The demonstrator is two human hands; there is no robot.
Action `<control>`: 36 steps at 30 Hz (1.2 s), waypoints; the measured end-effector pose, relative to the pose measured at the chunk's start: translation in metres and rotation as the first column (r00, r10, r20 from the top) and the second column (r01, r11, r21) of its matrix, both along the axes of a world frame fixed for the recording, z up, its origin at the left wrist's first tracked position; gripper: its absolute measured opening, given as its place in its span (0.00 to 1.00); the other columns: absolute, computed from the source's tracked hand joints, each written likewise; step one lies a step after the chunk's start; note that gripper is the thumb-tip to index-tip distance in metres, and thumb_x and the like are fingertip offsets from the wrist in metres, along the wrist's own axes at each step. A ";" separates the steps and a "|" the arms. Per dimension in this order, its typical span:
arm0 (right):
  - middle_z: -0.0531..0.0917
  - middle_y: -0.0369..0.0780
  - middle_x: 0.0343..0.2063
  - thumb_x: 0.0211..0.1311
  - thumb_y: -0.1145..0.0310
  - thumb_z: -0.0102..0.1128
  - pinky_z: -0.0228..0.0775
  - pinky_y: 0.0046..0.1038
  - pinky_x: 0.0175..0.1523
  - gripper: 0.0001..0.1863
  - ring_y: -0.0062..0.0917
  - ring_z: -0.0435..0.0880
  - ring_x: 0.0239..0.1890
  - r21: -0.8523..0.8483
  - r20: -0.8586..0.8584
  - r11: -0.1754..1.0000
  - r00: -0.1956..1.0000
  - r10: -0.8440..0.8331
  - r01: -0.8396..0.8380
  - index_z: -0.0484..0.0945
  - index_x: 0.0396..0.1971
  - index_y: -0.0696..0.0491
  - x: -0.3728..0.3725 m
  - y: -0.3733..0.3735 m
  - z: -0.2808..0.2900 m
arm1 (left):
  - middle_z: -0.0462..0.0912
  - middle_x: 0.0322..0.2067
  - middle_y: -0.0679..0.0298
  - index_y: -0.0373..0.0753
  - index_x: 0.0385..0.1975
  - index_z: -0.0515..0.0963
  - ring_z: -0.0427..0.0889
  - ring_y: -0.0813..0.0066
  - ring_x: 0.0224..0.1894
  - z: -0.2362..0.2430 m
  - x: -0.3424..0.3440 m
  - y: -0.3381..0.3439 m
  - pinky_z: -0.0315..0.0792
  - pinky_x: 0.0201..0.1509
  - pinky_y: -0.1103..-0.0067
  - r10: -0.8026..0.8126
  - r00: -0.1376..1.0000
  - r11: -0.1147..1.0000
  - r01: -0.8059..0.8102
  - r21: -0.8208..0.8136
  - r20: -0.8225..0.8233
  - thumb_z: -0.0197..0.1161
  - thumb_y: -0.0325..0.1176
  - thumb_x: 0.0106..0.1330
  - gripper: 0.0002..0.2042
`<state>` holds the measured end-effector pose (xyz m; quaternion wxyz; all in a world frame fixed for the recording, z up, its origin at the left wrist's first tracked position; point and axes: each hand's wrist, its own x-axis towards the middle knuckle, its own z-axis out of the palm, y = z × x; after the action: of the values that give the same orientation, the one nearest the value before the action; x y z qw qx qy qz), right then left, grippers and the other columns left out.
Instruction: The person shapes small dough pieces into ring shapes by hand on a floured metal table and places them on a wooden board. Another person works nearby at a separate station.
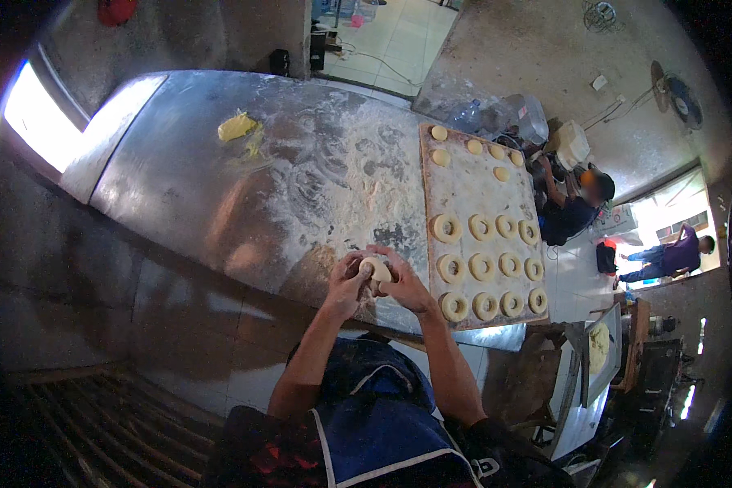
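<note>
Both of my hands are over the near edge of a floury steel table (179, 163), cupped round a small pale piece of dough (374, 270). My left hand (348, 285) has its fingers curled against the dough's left side, and my right hand (403, 281) grips it from the right. Just right of them lies a wooden board (472, 192) with several dough rings (447, 228) in rows at its near part and several small dough discs (440, 157) at its far part. A yellow smear of butter or dough (237, 127) is on the steel at the back left.
A seated person (573, 207) is just beyond the board; another person (679, 254) stands in the right doorway. A water jug (465, 115) and pale containers (569, 142) are beside the table's far right. A metal tray of dough (596, 350) sits on a stand at the near right.
</note>
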<state>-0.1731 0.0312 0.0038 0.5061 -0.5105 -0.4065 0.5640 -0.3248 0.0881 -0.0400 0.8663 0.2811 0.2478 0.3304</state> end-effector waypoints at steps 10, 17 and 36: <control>0.82 0.43 0.23 0.71 0.47 0.33 0.70 0.25 0.30 0.31 0.30 0.80 0.24 -0.215 -0.299 0.849 0.794 -0.529 0.484 0.79 0.31 0.59 0.037 -0.008 -0.040 | 0.73 0.28 0.62 0.41 0.43 0.66 0.81 0.66 0.35 0.012 0.063 -0.004 0.76 0.36 0.75 0.201 0.979 0.979 -0.203 0.038 0.038 0.49 0.31 0.67 0.07; 0.77 0.39 0.24 0.70 0.51 0.40 0.66 0.29 0.30 0.24 0.22 0.74 0.24 -0.115 0.223 0.921 0.913 -0.341 0.373 0.74 0.30 0.58 0.055 -0.014 -0.014 | 0.70 0.23 0.66 0.36 0.30 0.67 0.72 0.72 0.23 -0.002 0.110 -0.016 0.65 0.27 0.68 0.366 0.881 0.913 -0.277 0.300 -0.299 0.43 0.43 0.72 0.16; 0.69 0.31 0.15 0.68 0.58 0.50 0.59 0.27 0.24 0.22 0.16 0.66 0.20 0.026 -0.108 0.862 0.858 -0.501 0.507 0.74 0.19 0.59 0.132 -0.033 -0.039 | 0.70 0.20 0.67 0.38 0.27 0.72 0.68 0.76 0.23 -0.014 0.199 -0.021 0.66 0.28 0.75 0.345 0.935 0.937 -0.338 0.088 -0.079 0.46 0.51 0.71 0.21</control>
<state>-0.0409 -0.0014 -0.0349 0.6685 -0.5572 -0.2484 0.4252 -0.1255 0.0667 -0.0544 0.7723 0.2802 0.3208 0.4712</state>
